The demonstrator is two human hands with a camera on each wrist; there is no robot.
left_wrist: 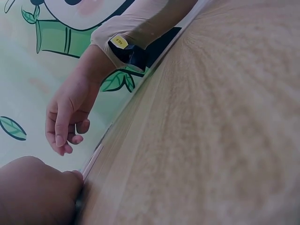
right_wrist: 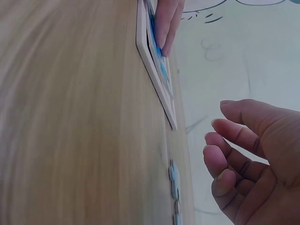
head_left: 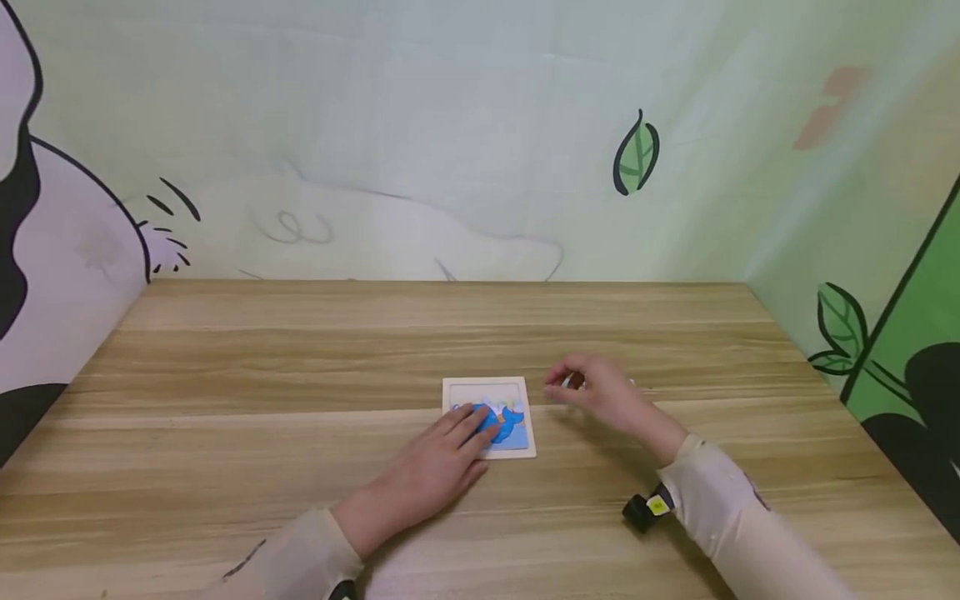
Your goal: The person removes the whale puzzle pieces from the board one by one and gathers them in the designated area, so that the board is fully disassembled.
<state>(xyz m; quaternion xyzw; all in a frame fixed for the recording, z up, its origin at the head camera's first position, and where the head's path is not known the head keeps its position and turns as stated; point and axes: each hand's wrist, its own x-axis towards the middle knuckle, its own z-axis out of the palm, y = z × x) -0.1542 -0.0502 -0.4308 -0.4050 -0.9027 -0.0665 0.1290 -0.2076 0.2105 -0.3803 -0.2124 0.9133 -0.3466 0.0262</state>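
Observation:
A small jigsaw puzzle in a square pale tray (head_left: pixel 532 433) lies on the table, and its assembled part shows a blue whale (head_left: pixel 512 427) over blue water. The tray's upper part shows a pale bare strip. My left hand (head_left: pixel 427 475) rests flat on the puzzle, its fingers covering the left part of the picture. To the right of the tray, my right hand (head_left: pixel 603 398) hovers above the table with fingers loosely bent. In the right wrist view nothing shows between those fingers. Loose puzzle pieces (right_wrist: pixel 175 180) lie on the table below that hand, mostly hidden in the head view.
The wood-grain table (head_left: pixel 300 350) reaches back to a wall covering (head_left: pixel 450 125) printed with cartoon leaves and animals. A black wrist device (head_left: pixel 641 512) with a yellow label sits on the right sleeve.

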